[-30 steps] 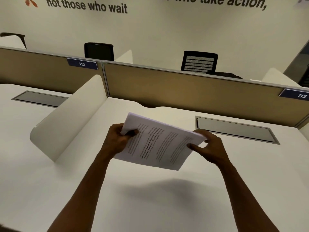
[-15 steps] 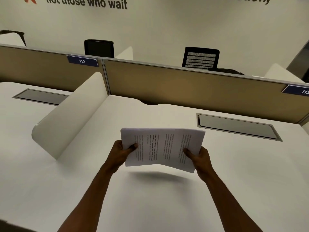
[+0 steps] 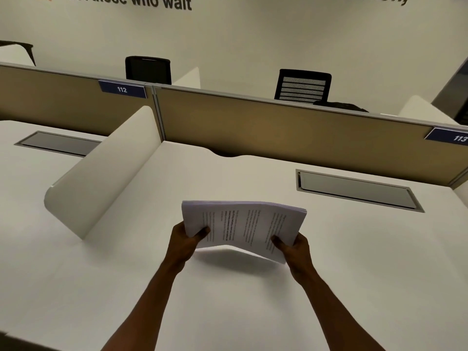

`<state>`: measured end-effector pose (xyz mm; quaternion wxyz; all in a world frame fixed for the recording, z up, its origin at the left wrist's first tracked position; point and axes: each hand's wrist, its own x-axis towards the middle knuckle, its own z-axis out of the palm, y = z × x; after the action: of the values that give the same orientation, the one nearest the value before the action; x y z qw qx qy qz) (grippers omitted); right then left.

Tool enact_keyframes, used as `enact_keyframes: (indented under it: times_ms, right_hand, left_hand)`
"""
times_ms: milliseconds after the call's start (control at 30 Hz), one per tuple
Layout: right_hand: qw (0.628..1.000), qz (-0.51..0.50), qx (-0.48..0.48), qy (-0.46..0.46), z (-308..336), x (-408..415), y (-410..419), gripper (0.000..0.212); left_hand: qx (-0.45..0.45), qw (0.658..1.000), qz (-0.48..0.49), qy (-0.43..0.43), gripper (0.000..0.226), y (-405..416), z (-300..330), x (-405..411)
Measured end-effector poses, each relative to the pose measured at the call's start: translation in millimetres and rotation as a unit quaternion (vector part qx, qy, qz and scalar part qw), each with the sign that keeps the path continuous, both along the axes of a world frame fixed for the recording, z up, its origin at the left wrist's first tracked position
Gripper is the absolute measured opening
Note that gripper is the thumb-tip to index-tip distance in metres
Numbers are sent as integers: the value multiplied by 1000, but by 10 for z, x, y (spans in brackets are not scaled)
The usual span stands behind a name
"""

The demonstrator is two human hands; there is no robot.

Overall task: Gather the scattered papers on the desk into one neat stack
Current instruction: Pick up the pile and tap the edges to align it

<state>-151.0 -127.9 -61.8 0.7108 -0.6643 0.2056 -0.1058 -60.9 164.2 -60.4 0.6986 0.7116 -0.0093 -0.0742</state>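
Note:
A stack of printed white papers point(image 3: 243, 226) hangs a little above the white desk point(image 3: 228, 300), near its middle, bowed upward along the centre with a shadow under it. My left hand point(image 3: 184, 239) grips the stack's left near corner, thumb on top. My right hand point(image 3: 295, 247) grips the right near corner, thumb on top as well. The sheets look roughly aligned at their far edge. No loose papers show elsewhere on the desk.
A white curved divider point(image 3: 101, 178) stands at the left. A tan partition point(image 3: 278, 127) closes the back of the desk. A grey cable flap point(image 3: 354, 190) is set into the desk at the right, and another cable flap point(image 3: 58, 144) on the neighbouring desk.
The stack was tilted and held higher a second ago; both hands have squared it to face me and lowered it closer to the desk. Both grips have shifted to the near corners.

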Motion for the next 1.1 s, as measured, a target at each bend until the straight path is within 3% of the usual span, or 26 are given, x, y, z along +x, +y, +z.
enact_keyframes:
  times_ms: [600,667,767,867,1000,1100]
  right_hand:
    - [999,6,-42,26,-97,-42,-45,31]
    - [997,20,-72,26,24,-3,-95,29]
    - [990,43,-134,26,281,69,-195,28]
    - [973,74,-219,13,606,167,-292,28]
    - [937,109,-331,8,1088,348,-343,25]
    - [889,152,-432,-4,1441,503,-275,19]
  left_hand:
    - [39,998,-22,35,29,-17,-135,-61]
    - [32,999,-26,25,38,21,-38,-36]
    - [20,999,4,-27,76,86,208,5]
    - [98,985,64,-130,112,145,594,90]
    - [305,900,-34,-311,108,40,1147,192]
    - [331,871,-122,-341,93,-219,1451,202]
